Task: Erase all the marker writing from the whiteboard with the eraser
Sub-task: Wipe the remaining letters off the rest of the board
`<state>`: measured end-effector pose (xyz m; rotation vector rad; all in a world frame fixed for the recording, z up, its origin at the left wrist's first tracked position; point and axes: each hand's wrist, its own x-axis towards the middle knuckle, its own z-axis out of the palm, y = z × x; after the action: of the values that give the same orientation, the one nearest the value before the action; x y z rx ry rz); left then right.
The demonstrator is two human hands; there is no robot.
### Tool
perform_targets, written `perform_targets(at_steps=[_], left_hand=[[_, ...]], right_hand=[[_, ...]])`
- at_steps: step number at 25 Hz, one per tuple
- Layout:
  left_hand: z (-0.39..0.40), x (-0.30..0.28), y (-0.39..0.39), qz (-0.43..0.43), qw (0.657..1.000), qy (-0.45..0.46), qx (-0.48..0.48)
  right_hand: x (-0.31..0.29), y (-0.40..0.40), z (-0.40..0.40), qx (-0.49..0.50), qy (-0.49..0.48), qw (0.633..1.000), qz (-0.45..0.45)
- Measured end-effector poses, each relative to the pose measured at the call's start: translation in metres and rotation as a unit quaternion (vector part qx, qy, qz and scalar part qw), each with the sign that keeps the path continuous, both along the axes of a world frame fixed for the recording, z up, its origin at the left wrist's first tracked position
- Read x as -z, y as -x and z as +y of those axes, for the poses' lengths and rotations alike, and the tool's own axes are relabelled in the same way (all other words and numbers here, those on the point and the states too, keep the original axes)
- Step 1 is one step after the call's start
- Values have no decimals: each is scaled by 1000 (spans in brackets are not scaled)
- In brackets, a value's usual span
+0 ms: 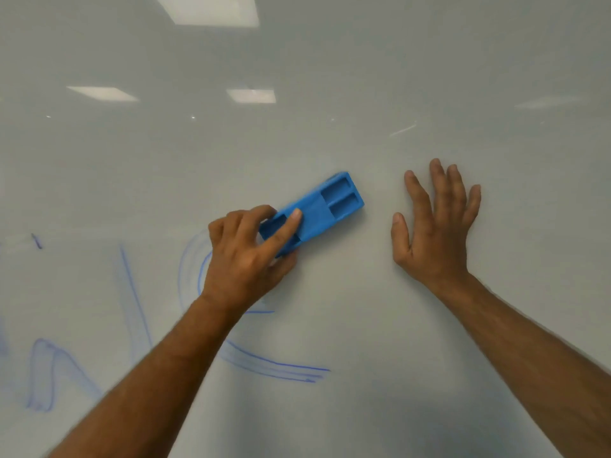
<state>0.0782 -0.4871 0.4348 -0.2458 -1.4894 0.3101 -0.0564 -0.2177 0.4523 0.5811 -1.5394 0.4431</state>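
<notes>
- Whiteboard (pixel 363 77) fills the whole view; glossy grey-white surface with ceiling-light reflections (pixel 208 9) toward 12 o'clock.
- Eraser (pixel 319 209): blue plastic block, lying flat against the board just left of centre. Long axis runs from about 8 o'clock to 2 o'clock; the free end points to 2 o'clock, the near end is covered by the hand. Two rectangular recesses show side by side on the free end of its back face.
- Left hand (pixel 246 259): closed around the 8 o'clock end of the eraser. Thumb laid across the back face, the other fingers curled over the upper edge; how the fingertips sit on the far side is hidden. Forearm enters from 7 o'clock.
- Right hand (pixel 436 226): at 3 o'clock of the eraser, apart from it. Palm toward the board, fingers spread and extended toward 12 o'clock, holding nothing. Whether the palm presses the surface cannot be told. Forearm enters from 4 o'clock.
- Blue marker traces (pixel 284 366) lie in the 6 to 9 o'clock part of the board: smeared curved strokes around and under the left hand, a long slanted line (pixel 134 299) at 8 o'clock, a smudged hump (pixel 49 371) at 8 o'clock near the edge, a short tick (pixel 37 241) at 9 o'clock.
- Board area from 12 to 4 o'clock shows no blue ink, only a faint pale scratch (pixel 401 130) at 1 o'clock.
</notes>
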Motion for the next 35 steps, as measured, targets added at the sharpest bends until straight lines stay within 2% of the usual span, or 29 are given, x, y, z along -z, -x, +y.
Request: perform_targets(at_steps=[3, 7, 14, 17, 19, 24, 27, 31, 35], left_hand=[[-13, 28, -11, -51, 993, 106, -15], [-33, 35, -27, -72, 986, 144, -46], [-66, -4, -48, 7, 997, -41, -65], [-66, 0, -47, 13, 996, -65, -57], [-66, 11, -46, -9, 998, -28, -56], [-83, 47, -55, -65, 987, 129, -67], [-98, 46, -62, -80, 981, 163, -66], [-123, 20, -74, -30, 994, 69, -78], [-138, -2, -77, -8, 998, -37, -59]], right_hand=[[-1, 0, 0, -6, -1, 1000, -4], [-2, -1, -1, -16, 5, 1000, -10], [-2, -5, -4, -25, 14, 999, -18], [0, -10, -12, -30, 24, 999, -31], [2, -14, -19, -30, 26, 999, -36], [2, -24, -42, -32, 35, 998, -46], [0, -31, -57, -34, 18, 999, -31], [-1, -44, -84, -37, -10, 999, -12], [0, -52, -101, -39, 11, 999, -24]])
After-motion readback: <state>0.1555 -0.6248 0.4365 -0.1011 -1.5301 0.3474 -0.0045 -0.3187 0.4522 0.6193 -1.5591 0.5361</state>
